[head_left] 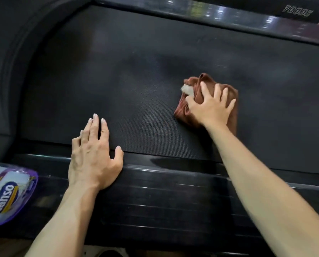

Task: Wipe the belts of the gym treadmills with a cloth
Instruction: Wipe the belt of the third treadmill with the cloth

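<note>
Forearms fill the near foreground, both reaching forward from the lower edge. Beneath them the near side rail (173, 184), glossy black, ribbed, with a wet smear close to the belt edge.

Treadmill belt (136, 71): largest thing in view, dark textured surface, its long axis running left–right across the frame, curving down under the hood at the left. Far side rail (229, 17) beyond it. Faint hazy patches show on the belt, mostly right of centre.

Left hand (93, 156): flat, fingers straight and together, palm on the rail, fingertips over the belt edge. Holds nothing; reads as a brace.

Right hand (210, 106): fingers spread and curled into the brown cloth (194, 101), pressing it bunched onto the belt at mid-width, right of centre.

Packet with purple trim (8, 193) at the lower left on the rail.

Judgement: the cloth is already under the right hand, well apart from the left; strokes should run along the belt's length, and the right arm is the one placed to do it.
</note>
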`<control>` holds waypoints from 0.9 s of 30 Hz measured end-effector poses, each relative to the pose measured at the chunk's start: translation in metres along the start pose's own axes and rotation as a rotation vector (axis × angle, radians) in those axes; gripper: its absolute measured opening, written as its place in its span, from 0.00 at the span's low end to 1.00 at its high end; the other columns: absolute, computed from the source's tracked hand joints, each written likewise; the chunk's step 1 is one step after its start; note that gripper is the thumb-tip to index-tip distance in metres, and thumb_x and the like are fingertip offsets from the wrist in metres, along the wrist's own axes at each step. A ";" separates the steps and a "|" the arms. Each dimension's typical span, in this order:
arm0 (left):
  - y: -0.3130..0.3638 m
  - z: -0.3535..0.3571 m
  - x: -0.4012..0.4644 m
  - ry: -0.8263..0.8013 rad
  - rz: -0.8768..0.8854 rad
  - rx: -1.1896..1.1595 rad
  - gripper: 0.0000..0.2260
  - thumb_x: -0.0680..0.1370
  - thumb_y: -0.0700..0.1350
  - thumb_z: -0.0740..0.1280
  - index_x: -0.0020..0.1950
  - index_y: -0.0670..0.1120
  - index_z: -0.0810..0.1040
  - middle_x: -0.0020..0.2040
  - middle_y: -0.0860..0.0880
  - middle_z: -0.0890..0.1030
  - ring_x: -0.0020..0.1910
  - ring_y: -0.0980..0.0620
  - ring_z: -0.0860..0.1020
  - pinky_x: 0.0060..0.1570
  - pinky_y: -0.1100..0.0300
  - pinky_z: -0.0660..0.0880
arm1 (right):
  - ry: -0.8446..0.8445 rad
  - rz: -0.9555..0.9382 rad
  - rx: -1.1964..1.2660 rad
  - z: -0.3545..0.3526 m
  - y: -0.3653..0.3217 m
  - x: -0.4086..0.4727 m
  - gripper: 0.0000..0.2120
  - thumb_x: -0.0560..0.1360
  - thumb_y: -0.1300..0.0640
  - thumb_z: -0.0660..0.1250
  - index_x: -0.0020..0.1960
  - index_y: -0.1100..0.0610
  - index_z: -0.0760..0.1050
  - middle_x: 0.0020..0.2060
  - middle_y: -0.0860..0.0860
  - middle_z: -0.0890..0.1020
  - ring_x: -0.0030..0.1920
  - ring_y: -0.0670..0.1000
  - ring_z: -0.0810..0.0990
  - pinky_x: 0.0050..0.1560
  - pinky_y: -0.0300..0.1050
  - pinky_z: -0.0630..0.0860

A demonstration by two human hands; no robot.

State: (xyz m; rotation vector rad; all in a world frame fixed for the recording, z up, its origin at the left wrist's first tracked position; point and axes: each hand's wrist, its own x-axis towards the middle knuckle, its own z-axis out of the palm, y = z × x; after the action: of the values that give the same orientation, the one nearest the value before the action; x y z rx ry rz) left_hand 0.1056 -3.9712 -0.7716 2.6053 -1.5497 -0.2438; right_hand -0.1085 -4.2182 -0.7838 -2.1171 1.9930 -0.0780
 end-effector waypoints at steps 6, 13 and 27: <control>-0.001 0.001 0.000 0.000 -0.004 0.003 0.39 0.75 0.59 0.51 0.83 0.41 0.55 0.84 0.43 0.50 0.83 0.48 0.49 0.76 0.46 0.57 | -0.108 -0.096 -0.034 -0.009 -0.056 0.073 0.37 0.79 0.28 0.51 0.84 0.40 0.51 0.85 0.53 0.48 0.84 0.60 0.41 0.78 0.70 0.35; 0.000 0.000 0.000 0.000 -0.011 0.007 0.39 0.75 0.60 0.52 0.83 0.42 0.56 0.84 0.43 0.52 0.83 0.48 0.51 0.75 0.45 0.58 | -0.110 -0.483 -0.077 0.008 -0.050 -0.018 0.36 0.77 0.27 0.54 0.83 0.36 0.53 0.84 0.49 0.50 0.84 0.55 0.43 0.80 0.66 0.38; 0.000 0.000 0.000 0.006 -0.019 0.001 0.38 0.76 0.60 0.53 0.83 0.42 0.56 0.84 0.44 0.51 0.83 0.49 0.49 0.75 0.46 0.57 | -0.141 -0.214 -0.053 -0.012 -0.050 0.073 0.36 0.79 0.29 0.54 0.83 0.38 0.53 0.85 0.52 0.50 0.84 0.58 0.43 0.79 0.69 0.38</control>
State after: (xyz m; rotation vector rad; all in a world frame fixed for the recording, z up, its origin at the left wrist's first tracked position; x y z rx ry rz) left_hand 0.1054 -3.9714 -0.7721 2.6206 -1.5240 -0.2370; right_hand -0.0565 -4.2897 -0.7701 -2.2937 1.7043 0.0865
